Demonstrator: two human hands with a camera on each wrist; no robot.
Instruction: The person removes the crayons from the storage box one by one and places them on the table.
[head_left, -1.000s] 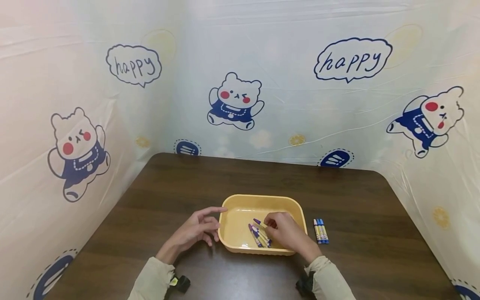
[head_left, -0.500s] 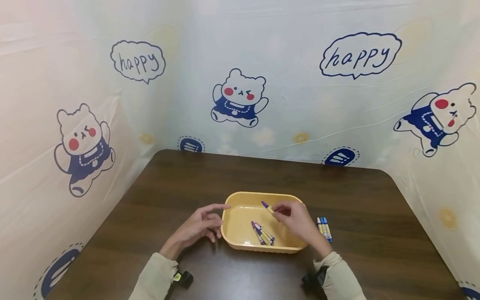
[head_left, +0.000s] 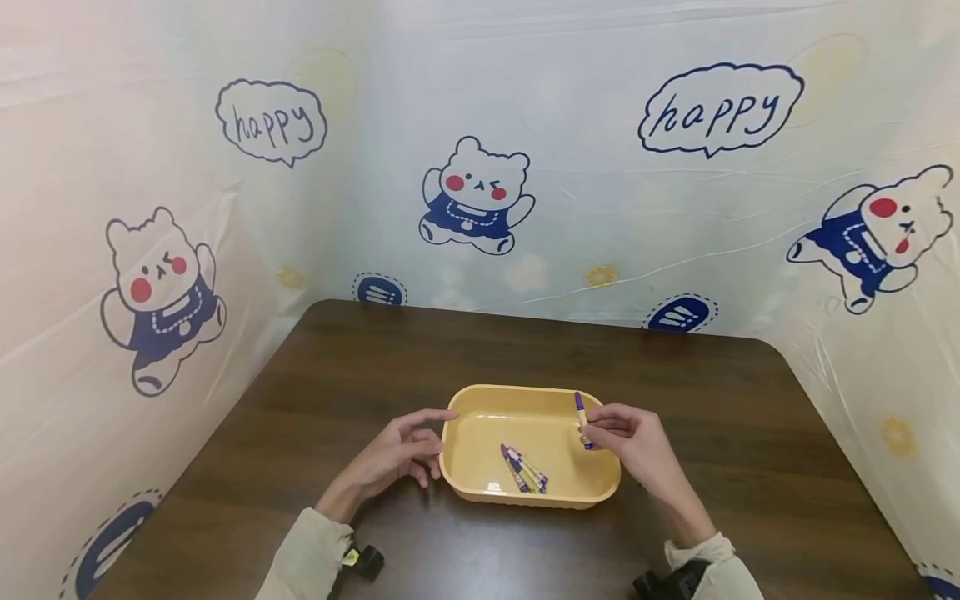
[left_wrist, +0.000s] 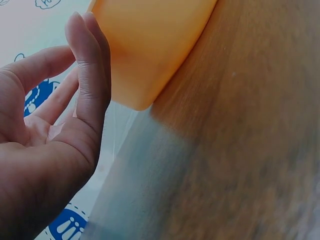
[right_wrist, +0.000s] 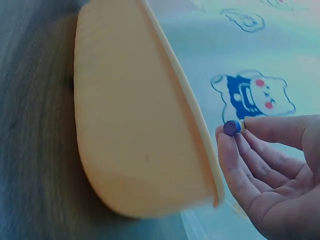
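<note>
Between thumb and fingertips, my right hand [head_left: 639, 437] pinches a purple crayon [head_left: 581, 410] over the right side of a yellow plastic tray [head_left: 528, 501]. The crayon stands nearly upright in the head view; its dark end [right_wrist: 231, 128] faces the camera in the right wrist view. At the tray's left side, my left hand [head_left: 397, 454] has its index finger stretched out to the rim and its other fingers loosely bent. The left wrist view has those fingertips right at the tray wall [left_wrist: 145, 45]. Several crayons [head_left: 515, 469] lie in a small pile inside the tray, toward the front.
A dark brown wooden table [head_left: 375, 358] bears the tray. Around it hangs a pale curtain [head_left: 570, 108] printed with bears and "happy" bubbles. Dark cameras [head_left: 367, 562] are strapped to both wrists. My right hand covers the table spot just right of the tray.
My right hand has lifted the purple crayon off the pile and carried it right, turning it more upright. It now hides the crayons on the table. The left hand has stayed at the rim.
</note>
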